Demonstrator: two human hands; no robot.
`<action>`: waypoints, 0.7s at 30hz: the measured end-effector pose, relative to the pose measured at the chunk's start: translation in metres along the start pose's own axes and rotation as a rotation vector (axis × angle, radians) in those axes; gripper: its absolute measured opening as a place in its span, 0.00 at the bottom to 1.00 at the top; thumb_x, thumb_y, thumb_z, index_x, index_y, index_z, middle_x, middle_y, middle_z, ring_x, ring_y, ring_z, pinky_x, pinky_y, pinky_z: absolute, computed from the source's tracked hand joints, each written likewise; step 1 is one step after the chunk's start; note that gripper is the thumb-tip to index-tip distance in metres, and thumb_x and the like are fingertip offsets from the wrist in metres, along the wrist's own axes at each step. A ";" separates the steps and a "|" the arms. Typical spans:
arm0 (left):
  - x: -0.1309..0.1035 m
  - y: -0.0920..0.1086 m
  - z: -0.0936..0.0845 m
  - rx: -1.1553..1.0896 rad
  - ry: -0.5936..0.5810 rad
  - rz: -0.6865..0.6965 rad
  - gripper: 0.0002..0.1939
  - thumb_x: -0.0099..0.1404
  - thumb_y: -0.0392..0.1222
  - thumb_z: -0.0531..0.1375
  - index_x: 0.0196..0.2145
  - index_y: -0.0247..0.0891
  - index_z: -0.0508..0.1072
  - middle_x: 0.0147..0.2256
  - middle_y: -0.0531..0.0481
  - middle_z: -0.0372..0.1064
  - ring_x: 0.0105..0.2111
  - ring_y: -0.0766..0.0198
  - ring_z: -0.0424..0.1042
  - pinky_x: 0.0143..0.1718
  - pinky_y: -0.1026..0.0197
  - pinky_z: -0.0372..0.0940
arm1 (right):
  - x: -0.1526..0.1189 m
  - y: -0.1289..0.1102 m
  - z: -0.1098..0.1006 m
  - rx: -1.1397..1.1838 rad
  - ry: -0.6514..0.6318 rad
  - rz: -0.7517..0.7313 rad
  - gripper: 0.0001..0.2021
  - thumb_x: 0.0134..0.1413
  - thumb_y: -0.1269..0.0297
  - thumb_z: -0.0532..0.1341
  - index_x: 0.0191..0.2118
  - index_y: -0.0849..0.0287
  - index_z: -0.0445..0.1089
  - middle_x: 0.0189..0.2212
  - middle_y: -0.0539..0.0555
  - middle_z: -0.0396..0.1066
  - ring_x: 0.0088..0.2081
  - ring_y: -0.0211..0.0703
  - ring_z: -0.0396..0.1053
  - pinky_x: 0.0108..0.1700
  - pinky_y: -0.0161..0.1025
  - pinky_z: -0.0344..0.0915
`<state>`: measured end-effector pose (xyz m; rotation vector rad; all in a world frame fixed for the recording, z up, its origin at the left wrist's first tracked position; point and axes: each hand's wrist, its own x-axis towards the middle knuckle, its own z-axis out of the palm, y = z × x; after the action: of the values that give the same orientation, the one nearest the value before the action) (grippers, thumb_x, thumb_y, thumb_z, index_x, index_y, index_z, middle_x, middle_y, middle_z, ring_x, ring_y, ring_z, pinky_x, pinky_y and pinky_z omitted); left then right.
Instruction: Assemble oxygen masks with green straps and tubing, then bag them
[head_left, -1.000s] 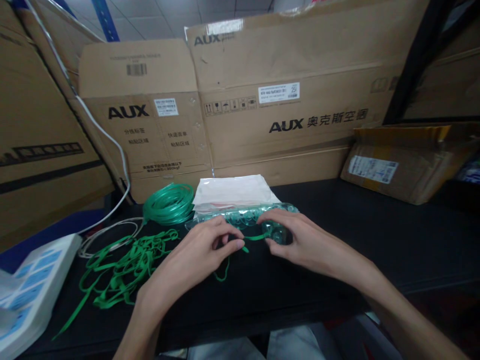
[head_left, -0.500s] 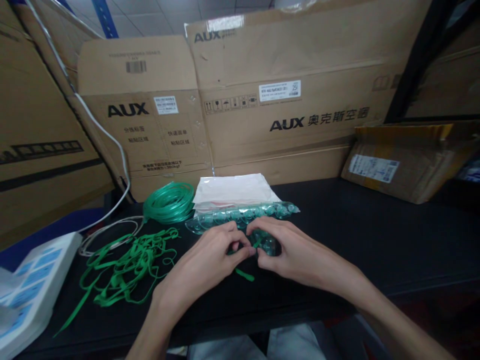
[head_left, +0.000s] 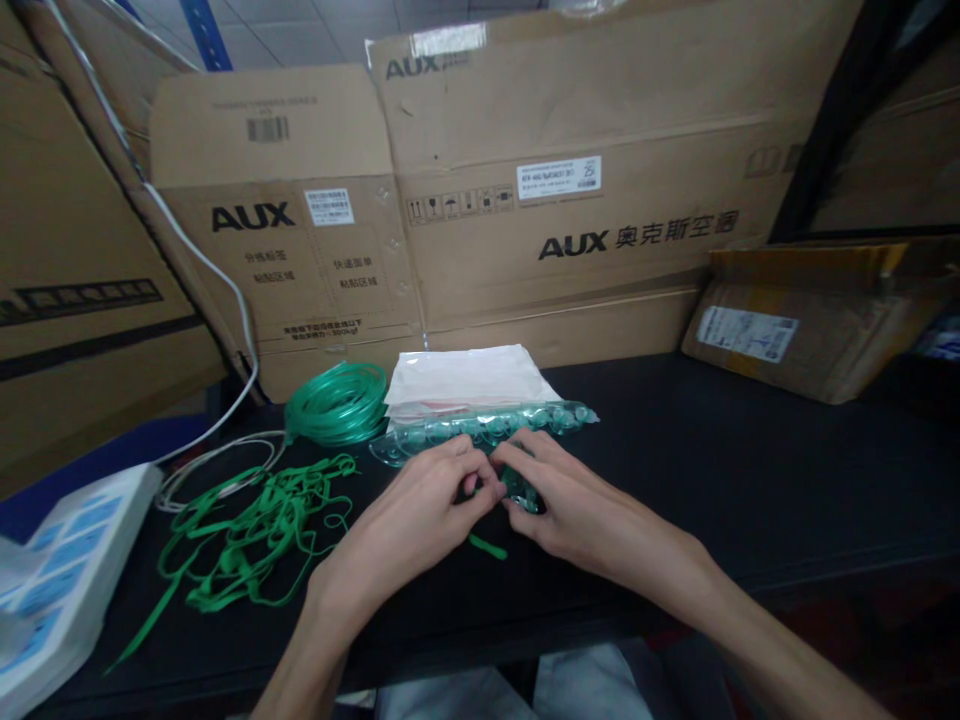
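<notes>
My left hand (head_left: 427, 505) is closed, thumb and index finger pinched on a green elastic strap (head_left: 487, 547). A loose end of this strap hangs below the fingers onto the black table. Opposite it, my right hand (head_left: 574, 500) curls its thumb and fingers around a small clear green plastic piece (head_left: 519, 490), mostly hidden by the hand. The fingertips of both hands meet at that piece. Just behind lies a long row of nested clear green plastic pieces (head_left: 491, 425). Left of my left arm, a tangled heap of green elastic straps (head_left: 259, 535) rests on the table.
A coil of green tubing (head_left: 337, 405) and a stack of white bags (head_left: 469, 375) lie at the back. A white power strip (head_left: 82, 580) sits at the left edge. Large cardboard boxes (head_left: 480, 260) stand behind, and a taped carton (head_left: 795, 330) is at the right.
My right hand has shifted slightly left, closing in on my left fingertips and covering more of the clear green piece. The left hand stays nearly still.
</notes>
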<state>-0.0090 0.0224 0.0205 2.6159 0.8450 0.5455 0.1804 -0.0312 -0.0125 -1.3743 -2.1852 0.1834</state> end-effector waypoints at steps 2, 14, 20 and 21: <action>0.000 0.001 0.000 0.010 -0.009 0.000 0.11 0.72 0.40 0.54 0.32 0.38 0.71 0.32 0.54 0.64 0.33 0.65 0.64 0.36 0.61 0.57 | -0.001 0.004 0.001 -0.033 0.016 -0.004 0.16 0.58 0.72 0.60 0.52 0.57 0.67 0.52 0.59 0.65 0.57 0.52 0.64 0.61 0.50 0.62; -0.006 0.007 -0.005 0.008 -0.072 0.013 0.07 0.67 0.34 0.57 0.30 0.39 0.71 0.29 0.56 0.61 0.30 0.67 0.61 0.35 0.63 0.55 | 0.001 -0.001 -0.008 -0.013 -0.033 0.066 0.16 0.56 0.72 0.59 0.51 0.58 0.68 0.49 0.61 0.65 0.53 0.52 0.67 0.54 0.47 0.67; -0.009 0.012 -0.008 -0.041 -0.117 0.016 0.06 0.64 0.33 0.60 0.30 0.40 0.73 0.28 0.57 0.61 0.30 0.68 0.62 0.34 0.64 0.55 | 0.001 0.008 -0.011 -0.053 -0.032 0.084 0.14 0.56 0.73 0.58 0.48 0.59 0.68 0.46 0.60 0.65 0.49 0.52 0.67 0.51 0.46 0.68; -0.008 0.011 -0.008 -0.033 -0.115 0.007 0.06 0.64 0.33 0.60 0.30 0.40 0.73 0.28 0.57 0.61 0.29 0.68 0.62 0.34 0.64 0.55 | 0.001 0.009 -0.011 -0.053 -0.033 0.084 0.14 0.56 0.72 0.58 0.48 0.59 0.68 0.46 0.60 0.65 0.49 0.52 0.68 0.50 0.46 0.68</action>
<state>-0.0134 0.0102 0.0298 2.5933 0.7847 0.4031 0.1927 -0.0284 -0.0064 -1.5033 -2.1750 0.1812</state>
